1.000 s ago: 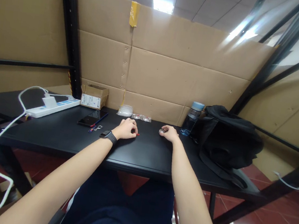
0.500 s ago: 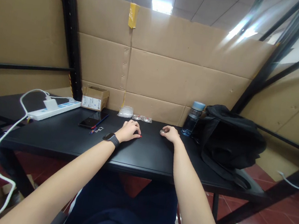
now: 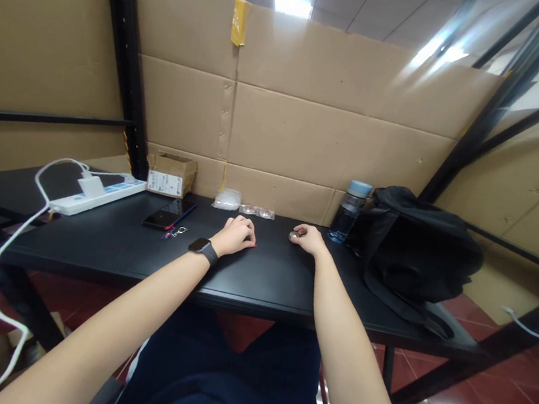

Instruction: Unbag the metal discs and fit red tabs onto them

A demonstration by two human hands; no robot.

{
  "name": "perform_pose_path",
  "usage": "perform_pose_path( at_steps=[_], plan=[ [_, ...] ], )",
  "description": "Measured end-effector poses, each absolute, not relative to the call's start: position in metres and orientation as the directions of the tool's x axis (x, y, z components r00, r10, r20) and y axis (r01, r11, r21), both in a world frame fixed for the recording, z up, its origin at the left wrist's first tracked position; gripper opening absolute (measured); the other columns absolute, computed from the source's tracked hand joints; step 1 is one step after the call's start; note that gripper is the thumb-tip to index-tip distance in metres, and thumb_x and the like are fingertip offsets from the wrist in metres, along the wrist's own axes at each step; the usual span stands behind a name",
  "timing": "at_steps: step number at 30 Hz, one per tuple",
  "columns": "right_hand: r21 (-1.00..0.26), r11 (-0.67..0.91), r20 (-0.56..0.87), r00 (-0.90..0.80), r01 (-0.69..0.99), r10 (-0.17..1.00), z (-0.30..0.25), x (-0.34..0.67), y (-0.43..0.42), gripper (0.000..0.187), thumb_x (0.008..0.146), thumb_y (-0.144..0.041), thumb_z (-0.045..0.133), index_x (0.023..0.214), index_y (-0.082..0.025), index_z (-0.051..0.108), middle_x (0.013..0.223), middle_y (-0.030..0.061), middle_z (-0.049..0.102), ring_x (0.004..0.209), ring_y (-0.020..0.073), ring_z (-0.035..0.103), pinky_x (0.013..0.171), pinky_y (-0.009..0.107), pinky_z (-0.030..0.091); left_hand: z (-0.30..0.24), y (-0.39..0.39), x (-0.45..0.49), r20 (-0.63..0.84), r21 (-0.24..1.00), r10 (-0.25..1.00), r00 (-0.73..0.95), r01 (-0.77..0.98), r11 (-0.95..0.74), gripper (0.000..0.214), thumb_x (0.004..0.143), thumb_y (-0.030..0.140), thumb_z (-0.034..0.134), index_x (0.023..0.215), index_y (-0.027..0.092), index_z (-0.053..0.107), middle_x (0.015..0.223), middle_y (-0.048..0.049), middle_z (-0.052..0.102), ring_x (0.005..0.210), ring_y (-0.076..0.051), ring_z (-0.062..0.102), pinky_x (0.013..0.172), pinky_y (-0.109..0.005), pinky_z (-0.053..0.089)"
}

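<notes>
My left hand [image 3: 236, 235], with a dark watch [image 3: 203, 250] on its wrist, rests on the black tabletop [image 3: 260, 279]. Its fingers are curled down and pressed together over a small red thing, of which only a speck [image 3: 255, 245] shows at the fingertips. To the right, my right hand [image 3: 310, 240] pinches a small round silvery disc [image 3: 293, 236] between thumb and fingers, at table level. Behind the hands lie small clear packets with round red-and-silver pieces [image 3: 257, 211] and a clear plastic bag [image 3: 227, 199].
A phone [image 3: 168, 214] and a keychain [image 3: 174, 234] lie left of my hands. Further back are a small cardboard box [image 3: 170, 175] and a white power strip [image 3: 98, 197]. A water bottle [image 3: 349, 212] and a black backpack [image 3: 416, 246] stand at right. A cardboard wall [image 3: 307, 134] closes the back.
The fingers of my left hand have drawn closer together over the red thing. My right hand stays in place, and slightly more of the silvery disc shows. The view has shifted slightly.
</notes>
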State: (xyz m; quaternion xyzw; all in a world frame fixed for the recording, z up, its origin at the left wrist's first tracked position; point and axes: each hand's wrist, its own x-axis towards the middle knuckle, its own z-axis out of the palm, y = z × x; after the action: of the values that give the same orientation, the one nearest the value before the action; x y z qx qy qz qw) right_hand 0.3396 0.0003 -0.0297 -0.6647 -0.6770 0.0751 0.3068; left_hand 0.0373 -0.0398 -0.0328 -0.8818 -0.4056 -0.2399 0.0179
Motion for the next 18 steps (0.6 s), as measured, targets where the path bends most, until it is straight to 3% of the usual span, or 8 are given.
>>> perform_pose_path(
  at_steps=[11, 18],
  plan=[
    [-0.559, 0.141, 0.335, 0.067, 0.817, 0.94, -0.025, 0.336, -0.003, 0.034, 0.067, -0.026, 0.08, 0.101, -0.026, 0.074, 0.103, 0.0033, 0.074, 0.096, 0.0208, 0.067, 0.088, 0.034, 0.05, -0.033, -0.046, 0.044, 0.447, 0.103, 0.698, 0.56, 0.742, -0.662, 0.018, 0.096, 0.032, 0.056, 0.087, 0.023, 0.069, 0.109, -0.0064, 0.064, 0.11, -0.026, 0.049, 0.088, -0.04, 0.033],
    [-0.619, 0.335, 0.474, -0.002, 0.71, 0.88, -0.017, 0.326, -0.004, 0.035, 0.066, -0.021, 0.078, 0.1, -0.021, 0.072, 0.102, 0.0051, 0.073, 0.089, 0.0195, 0.067, 0.085, 0.033, 0.054, -0.028, -0.048, 0.045, 0.518, 0.144, 0.703, 0.488, 0.76, -0.634, 0.016, 0.1, 0.031, 0.047, 0.097, 0.023, 0.061, 0.113, -0.0079, 0.063, 0.11, -0.026, 0.05, 0.089, -0.04, 0.036]
  ],
)
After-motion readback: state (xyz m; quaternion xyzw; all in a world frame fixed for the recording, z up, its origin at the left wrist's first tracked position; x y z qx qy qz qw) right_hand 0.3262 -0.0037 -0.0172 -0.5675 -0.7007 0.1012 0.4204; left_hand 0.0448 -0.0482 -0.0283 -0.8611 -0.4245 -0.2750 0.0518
